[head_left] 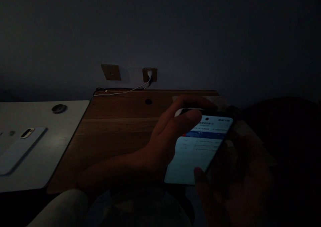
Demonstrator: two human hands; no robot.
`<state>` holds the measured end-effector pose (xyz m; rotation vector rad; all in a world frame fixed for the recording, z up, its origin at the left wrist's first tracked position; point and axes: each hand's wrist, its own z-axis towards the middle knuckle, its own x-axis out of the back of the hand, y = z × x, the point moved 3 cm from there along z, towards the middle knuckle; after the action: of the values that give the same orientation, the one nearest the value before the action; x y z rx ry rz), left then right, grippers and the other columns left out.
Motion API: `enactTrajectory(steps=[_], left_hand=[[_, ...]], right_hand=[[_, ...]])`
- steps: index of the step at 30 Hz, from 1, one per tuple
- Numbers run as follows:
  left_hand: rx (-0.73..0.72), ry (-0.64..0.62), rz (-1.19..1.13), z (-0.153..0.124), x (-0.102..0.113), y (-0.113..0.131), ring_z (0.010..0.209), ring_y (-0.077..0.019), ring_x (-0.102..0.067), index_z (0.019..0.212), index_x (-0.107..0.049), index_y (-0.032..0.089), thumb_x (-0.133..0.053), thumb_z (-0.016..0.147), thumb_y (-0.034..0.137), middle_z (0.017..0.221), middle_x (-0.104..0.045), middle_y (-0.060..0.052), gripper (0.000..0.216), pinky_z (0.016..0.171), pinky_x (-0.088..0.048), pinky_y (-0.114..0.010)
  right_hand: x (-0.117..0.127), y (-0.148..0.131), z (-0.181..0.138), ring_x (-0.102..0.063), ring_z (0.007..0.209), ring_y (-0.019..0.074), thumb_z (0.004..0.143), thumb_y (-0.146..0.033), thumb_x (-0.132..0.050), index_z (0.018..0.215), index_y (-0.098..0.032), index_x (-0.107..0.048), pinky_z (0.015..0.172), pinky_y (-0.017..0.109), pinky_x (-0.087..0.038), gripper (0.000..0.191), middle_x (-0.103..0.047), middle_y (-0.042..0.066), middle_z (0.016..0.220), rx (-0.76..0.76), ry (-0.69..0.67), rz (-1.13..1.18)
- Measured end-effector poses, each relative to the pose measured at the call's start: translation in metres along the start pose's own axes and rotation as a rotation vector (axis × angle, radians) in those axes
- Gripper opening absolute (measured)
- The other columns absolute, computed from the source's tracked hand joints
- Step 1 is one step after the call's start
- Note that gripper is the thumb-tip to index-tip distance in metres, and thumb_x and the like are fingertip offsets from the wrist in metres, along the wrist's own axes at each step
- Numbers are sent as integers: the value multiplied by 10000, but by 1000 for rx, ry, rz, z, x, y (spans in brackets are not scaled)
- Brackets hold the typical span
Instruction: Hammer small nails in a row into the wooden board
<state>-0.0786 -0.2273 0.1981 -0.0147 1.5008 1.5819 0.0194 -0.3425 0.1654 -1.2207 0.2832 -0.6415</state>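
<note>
A smartphone (198,156) with a lit screen is tilted above the wooden table. My left hand (165,136) is closed around its upper left part, the thumb across the front near the top edge. A small white rounded edge (178,112) shows beside that thumb; I cannot make out what it belongs to. My right hand (240,180) is at the phone's lower right side, its thumb over the screen's edge and its fingers curled, mostly lost in the dark. The screen shows a page with a blue band and lines of text too small to read.
Under the hands is a wooden table (112,133). A white table (62,136) adjoins it at left, bearing a white phone-shaped item (27,150) and a round dark grommet (59,108). A white cable (120,92) runs to a plug in the wall socket (153,75).
</note>
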Motion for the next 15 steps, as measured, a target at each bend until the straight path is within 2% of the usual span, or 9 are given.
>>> enactTrajectory(steps=[3,6,11,15], left_hand=[[-20,11,-4,0,1,-1,1018,-299,-689,1051,-725,223,-682,874,560,1150,-735,-75,384,829,-578,-394],[-25,23,-10,0,2,-2,994,-296,-702,1058,-730,218,-691,870,573,1123,-744,-79,403,806,-578,-388],[-4,5,-17,-1,0,0,1027,-307,-714,1049,-729,220,-704,865,557,1155,-753,-73,385,846,-576,-404],[-40,-12,-7,0,0,0,1085,-320,-710,1059,-722,214,-680,883,579,1148,-759,-82,408,883,-575,-407]], right_hand=[[2,2,2,-694,1245,285,871,-230,-772,1556,-416,-463,810,359,-648,775,-628,72,1498,87,-67,-28],[5,4,5,-668,1288,273,860,-235,-783,1559,-442,-455,875,363,-637,799,-609,44,1524,141,-41,-94],[2,2,8,-718,1172,294,865,-280,-789,1518,-342,-509,789,372,-647,714,-698,93,1372,97,4,-112],[2,-1,11,-673,1236,303,838,-327,-791,1512,-367,-524,827,394,-640,726,-615,84,1483,148,-2,-167]])
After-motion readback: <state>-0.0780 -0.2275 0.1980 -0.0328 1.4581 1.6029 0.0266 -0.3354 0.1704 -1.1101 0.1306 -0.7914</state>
